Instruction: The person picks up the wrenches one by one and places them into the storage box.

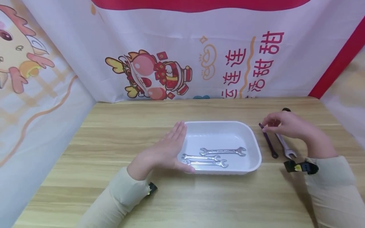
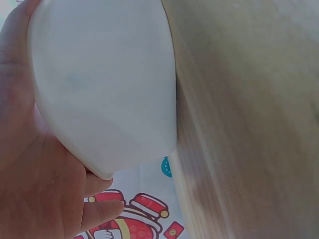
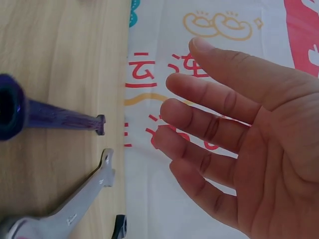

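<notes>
A white plastic tray holds three silver double open-end wrenches lying near its front side. My left hand rests along the tray's left end, fingers extended toward the back and thumb at the front rim. In the left wrist view the palm lies against the tray's wall. To the right of the tray, my right hand hovers over a dark purple wrench and a larger silver wrench. Its fingers are loosely bent and hold nothing, apart from both tools in the right wrist view.
Beyond the right hand a black-ended item lies on the table, mostly hidden. The wood-grain table ends at a printed cloth backdrop, and cloth also hangs at the left and right sides.
</notes>
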`<state>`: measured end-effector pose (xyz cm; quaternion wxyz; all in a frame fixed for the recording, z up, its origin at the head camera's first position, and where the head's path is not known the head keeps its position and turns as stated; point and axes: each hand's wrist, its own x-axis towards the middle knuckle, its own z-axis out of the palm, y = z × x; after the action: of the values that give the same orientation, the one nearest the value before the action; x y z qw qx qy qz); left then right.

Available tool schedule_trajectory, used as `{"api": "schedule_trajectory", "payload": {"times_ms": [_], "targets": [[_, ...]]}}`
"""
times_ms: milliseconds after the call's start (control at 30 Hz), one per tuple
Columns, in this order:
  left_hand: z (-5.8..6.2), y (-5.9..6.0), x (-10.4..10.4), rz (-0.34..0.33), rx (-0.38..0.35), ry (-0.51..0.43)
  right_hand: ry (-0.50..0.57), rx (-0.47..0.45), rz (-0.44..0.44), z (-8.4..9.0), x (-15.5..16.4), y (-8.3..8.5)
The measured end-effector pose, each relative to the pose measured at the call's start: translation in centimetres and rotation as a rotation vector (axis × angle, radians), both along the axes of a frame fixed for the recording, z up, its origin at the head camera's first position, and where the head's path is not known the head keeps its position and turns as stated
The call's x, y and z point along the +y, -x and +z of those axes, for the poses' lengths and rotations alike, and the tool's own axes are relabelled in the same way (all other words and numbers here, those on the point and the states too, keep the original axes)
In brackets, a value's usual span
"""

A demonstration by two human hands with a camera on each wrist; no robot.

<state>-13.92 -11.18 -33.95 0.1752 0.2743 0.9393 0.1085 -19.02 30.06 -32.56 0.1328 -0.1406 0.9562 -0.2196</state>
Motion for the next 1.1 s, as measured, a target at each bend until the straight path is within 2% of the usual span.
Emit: {"api": "schedule_trajectory", "payload": {"times_ms": [367,500,867,1100], "targets": [[-0.1,-0.2,0.1,0.004,-0.003,0.01,-0.061,-0.055,0.062,-1.7,1.6,0.5],[0.0,-0.2,0.1,0.006,-0.004,0.012,-0.073,-0.073,0.06,-2.1,2.0,0.7],[-0.1,-0.2,0.0,-0.004,0.01,-0.003,-0.104,-0.091,0.085,-2.6,2.3,2.0],[-0.3,-0.1,0.0,0.009,-0.005,-0.006,-0.085,-0.111,0.083,-2.9,2.0,2.1]]}}
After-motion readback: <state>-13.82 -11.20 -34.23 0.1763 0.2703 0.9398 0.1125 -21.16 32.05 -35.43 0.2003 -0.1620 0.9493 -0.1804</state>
